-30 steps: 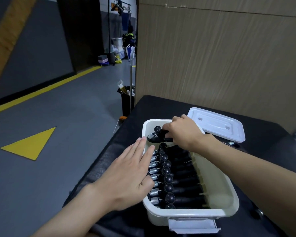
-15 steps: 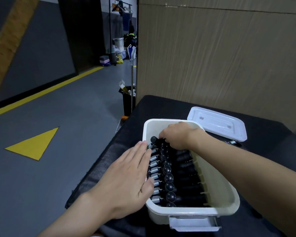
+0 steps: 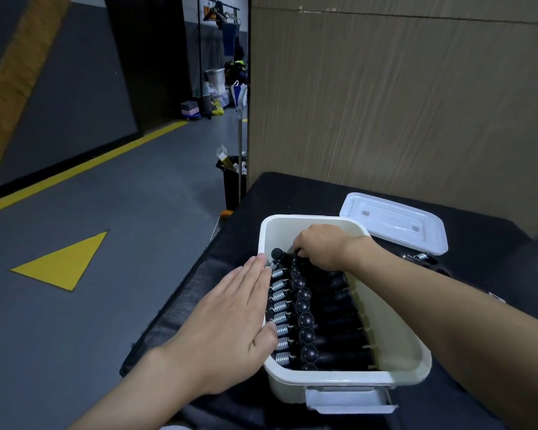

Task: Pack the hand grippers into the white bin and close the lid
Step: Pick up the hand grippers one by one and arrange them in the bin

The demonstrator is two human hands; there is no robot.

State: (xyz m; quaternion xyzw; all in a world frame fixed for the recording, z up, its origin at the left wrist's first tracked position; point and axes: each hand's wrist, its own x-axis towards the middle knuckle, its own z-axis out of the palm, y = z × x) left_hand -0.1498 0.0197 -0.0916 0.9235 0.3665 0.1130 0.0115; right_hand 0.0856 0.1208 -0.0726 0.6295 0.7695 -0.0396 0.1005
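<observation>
My left hand [image 3: 227, 324] lies flat on the left rim of the white bin [image 3: 416, 346], fingers straight and close together. The fingertips reach the far end of that rim, and the thumb tip sits just over the edge beside the springs, gripping nothing. My right hand [image 3: 320, 246] is down inside the far end of the bin, fingers curled over the farthest hand gripper [image 3: 278, 254], whose round black handle end pokes out to the left of my knuckles. The other hand grippers [image 3: 323, 321] fill the bin in one tight row from near end to far end, lying crosswise with silver coils along the left wall and black handles pointing right. The bin stands on the black table [image 3: 292, 193], its clip [image 3: 348, 400] hanging open at the near end. The lid [image 3: 392, 223] is off and lies flat on the table just behind the bin's far right corner. A small shiny metal piece [image 3: 416, 257] rests near the lid's front edge; I cannot tell what it is. To the left, the grey floor carries a yellow triangle [image 3: 62, 262].
</observation>
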